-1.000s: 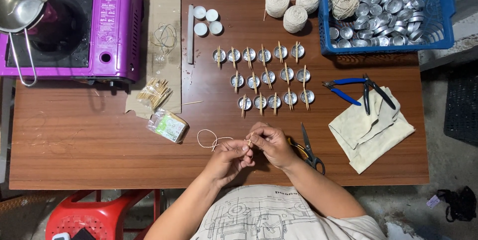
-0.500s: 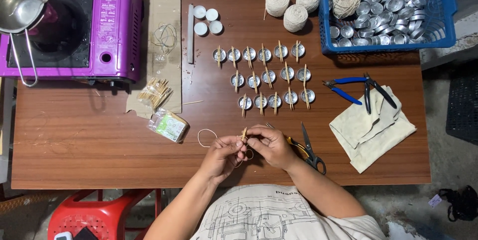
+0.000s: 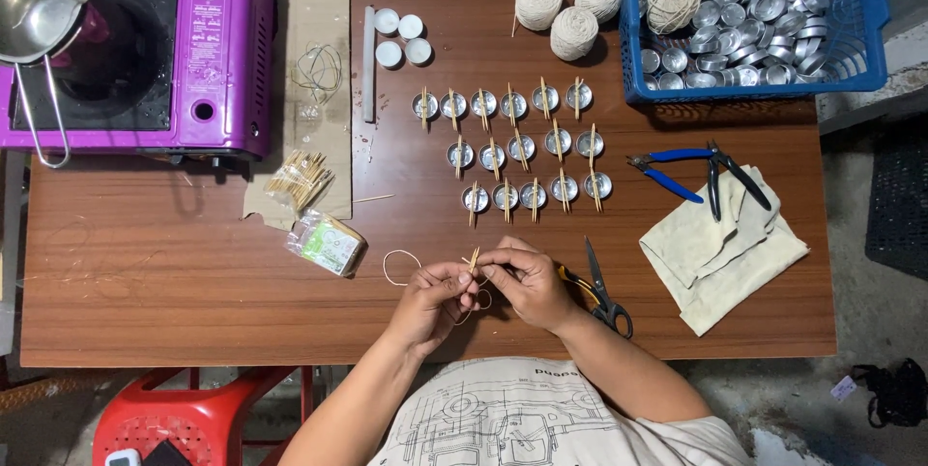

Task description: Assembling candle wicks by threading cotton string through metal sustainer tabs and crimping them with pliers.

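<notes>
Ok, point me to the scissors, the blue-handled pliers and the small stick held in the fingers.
scissors (image 3: 601, 294): head view, near the blade pivot.
blue-handled pliers (image 3: 677, 181): head view, on a blue handle.
small stick (image 3: 474, 258): head view, tip showing above the fingertips.

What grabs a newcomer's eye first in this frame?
Probably the bright purple tabletop stove at the far left of the brown wooden table, and the blue plastic basket of small metal cups far right. At the near edge, the left hand and right hand pinch a small wooden stick with pale string, below rows of metal cups with sticks.
</notes>
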